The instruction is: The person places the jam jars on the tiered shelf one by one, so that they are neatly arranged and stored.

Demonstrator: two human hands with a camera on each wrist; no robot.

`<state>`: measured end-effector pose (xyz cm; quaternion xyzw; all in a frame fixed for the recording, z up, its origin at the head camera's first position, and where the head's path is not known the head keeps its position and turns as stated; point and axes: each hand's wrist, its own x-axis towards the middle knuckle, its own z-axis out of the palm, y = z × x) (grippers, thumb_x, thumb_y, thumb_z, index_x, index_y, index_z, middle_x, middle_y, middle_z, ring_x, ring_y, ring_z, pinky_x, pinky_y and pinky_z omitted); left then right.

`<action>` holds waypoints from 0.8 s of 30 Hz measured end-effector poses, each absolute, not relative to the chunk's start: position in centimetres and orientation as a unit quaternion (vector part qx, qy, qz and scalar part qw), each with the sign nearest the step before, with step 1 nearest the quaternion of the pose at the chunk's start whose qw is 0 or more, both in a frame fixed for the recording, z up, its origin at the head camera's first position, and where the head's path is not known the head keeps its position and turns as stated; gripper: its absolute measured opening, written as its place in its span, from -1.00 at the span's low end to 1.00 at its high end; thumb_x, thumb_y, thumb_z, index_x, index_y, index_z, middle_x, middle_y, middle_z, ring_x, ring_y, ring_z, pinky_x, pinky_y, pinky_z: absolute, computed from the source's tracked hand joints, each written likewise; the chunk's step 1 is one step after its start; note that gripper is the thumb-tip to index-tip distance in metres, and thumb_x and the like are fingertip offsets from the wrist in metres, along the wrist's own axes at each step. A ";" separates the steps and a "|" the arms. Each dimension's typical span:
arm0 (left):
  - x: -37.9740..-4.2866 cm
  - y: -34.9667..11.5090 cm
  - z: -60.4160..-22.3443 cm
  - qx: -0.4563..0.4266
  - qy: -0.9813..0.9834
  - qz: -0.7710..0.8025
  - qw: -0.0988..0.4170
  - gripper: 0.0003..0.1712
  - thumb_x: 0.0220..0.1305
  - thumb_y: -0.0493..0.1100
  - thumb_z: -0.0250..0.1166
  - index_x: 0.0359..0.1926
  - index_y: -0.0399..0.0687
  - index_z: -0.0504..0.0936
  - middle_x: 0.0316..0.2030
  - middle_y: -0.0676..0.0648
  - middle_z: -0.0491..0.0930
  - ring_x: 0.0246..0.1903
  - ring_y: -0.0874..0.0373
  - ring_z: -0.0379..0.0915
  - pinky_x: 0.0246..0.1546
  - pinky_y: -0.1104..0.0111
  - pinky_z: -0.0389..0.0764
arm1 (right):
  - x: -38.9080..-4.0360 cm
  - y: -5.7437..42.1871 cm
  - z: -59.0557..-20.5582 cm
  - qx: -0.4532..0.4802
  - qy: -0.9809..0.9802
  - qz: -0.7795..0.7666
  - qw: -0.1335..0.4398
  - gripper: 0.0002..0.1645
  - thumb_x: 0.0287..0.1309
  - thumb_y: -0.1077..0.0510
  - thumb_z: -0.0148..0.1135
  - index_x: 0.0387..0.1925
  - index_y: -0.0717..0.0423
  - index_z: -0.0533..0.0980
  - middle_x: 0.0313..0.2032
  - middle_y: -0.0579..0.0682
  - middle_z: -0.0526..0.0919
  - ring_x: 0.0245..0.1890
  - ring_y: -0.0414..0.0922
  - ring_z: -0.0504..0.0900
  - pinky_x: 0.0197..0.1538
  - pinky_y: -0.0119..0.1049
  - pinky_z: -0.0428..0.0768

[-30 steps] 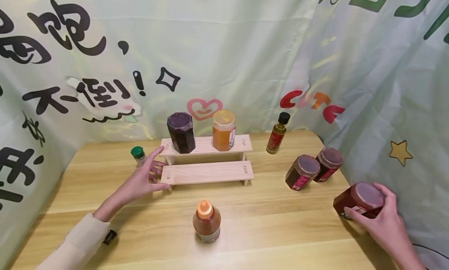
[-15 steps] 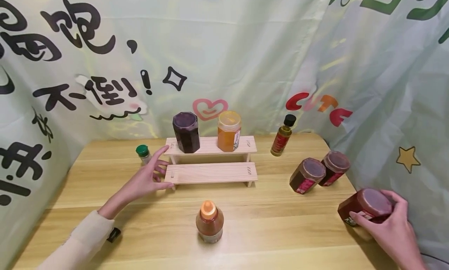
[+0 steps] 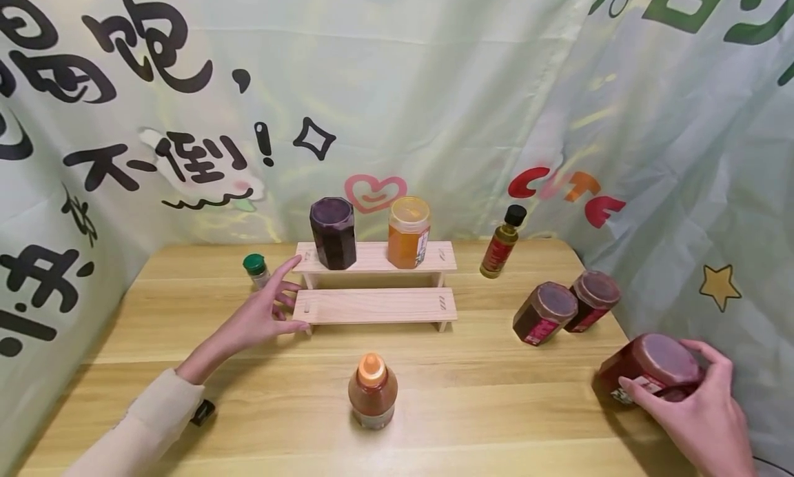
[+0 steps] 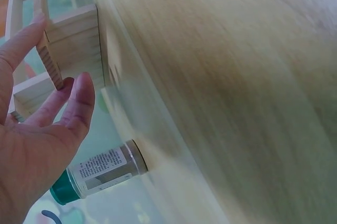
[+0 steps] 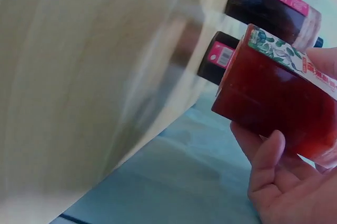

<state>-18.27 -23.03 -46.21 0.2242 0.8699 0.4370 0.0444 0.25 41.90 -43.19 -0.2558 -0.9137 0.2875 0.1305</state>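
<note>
My left hand (image 3: pixel 263 311) holds the left end of the two-step wooden rack (image 3: pixel 375 306). In the left wrist view, the thumb and curled fingers lie on opposite edges of a rack board (image 4: pixel 51 63). At the far right, my right hand (image 3: pixel 701 408) grips a jar of dark red contents (image 3: pixel 645 370), tilted, with a leafy label visible in the right wrist view. A jar with dark purple contents (image 3: pixel 333 236) and a jar with orange contents (image 3: pixel 407 237) stand on the rack's upper step. The lower step bears nothing.
A squeeze bottle with an orange cap (image 3: pixel 372 394) stands in front of the rack. Two dark jars (image 3: pixel 544 313) stand close together at right, behind them a black-capped bottle (image 3: pixel 501 246). A green-capped shaker (image 4: pixel 97 174) stands beside my left hand. Fabric hangs around the table.
The head view has shifted slightly, moving the scene right. The red jar is still in my right hand, a little farther right in view. My left hand stays at the rack.
</note>
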 end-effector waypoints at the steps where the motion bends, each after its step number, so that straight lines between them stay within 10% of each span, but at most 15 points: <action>1: -18.3 -23.1 -46.2 0.225 0.870 0.437 0.044 0.47 0.15 -0.22 0.74 0.79 0.31 -0.10 0.25 -0.35 0.59 -0.03 -0.07 0.62 -0.18 0.16 0.75 | 0.3 41.7 -43.1 -0.255 -0.915 0.285 0.130 0.53 0.01 -0.12 0.78 0.70 0.06 -0.10 0.29 0.58 0.36 0.13 0.57 0.46 0.04 0.28 0.46; 7: -18.2 -23.1 -46.4 0.228 0.868 0.439 0.038 0.45 0.16 -0.22 0.74 0.79 0.26 -0.08 0.24 -0.35 0.60 -0.06 -0.06 0.64 -0.21 0.21 0.74 | 0.4 40.5 -42.6 -0.237 -0.920 0.281 0.137 0.52 -0.05 -0.14 0.82 0.69 0.07 -0.02 0.23 0.54 0.46 0.05 0.42 0.57 -0.26 -0.40 0.29; 14: -18.2 -23.2 -46.4 0.222 0.865 0.447 0.043 0.48 0.15 -0.28 0.73 0.79 0.37 -0.10 0.26 -0.34 0.59 -0.07 -0.04 0.65 -0.20 0.21 0.75 | 0.2 38.9 -42.3 -0.151 -0.925 0.301 0.173 0.53 -0.18 0.00 0.90 0.66 0.04 0.05 0.12 0.48 0.58 -0.22 -0.62 0.34 -0.30 -0.54 0.32; 24: -17.9 -23.0 -46.8 0.217 0.862 0.456 0.039 0.47 0.18 -0.26 0.71 0.80 0.36 -0.12 0.34 -0.42 0.52 -0.13 -0.01 0.65 -0.26 0.20 0.73 | -1.1 34.9 -41.4 -0.085 -0.924 0.322 0.190 0.47 -0.24 0.13 0.91 0.61 -0.01 0.14 -0.05 0.21 0.63 -0.42 -0.30 0.43 -0.45 -0.43 0.38</action>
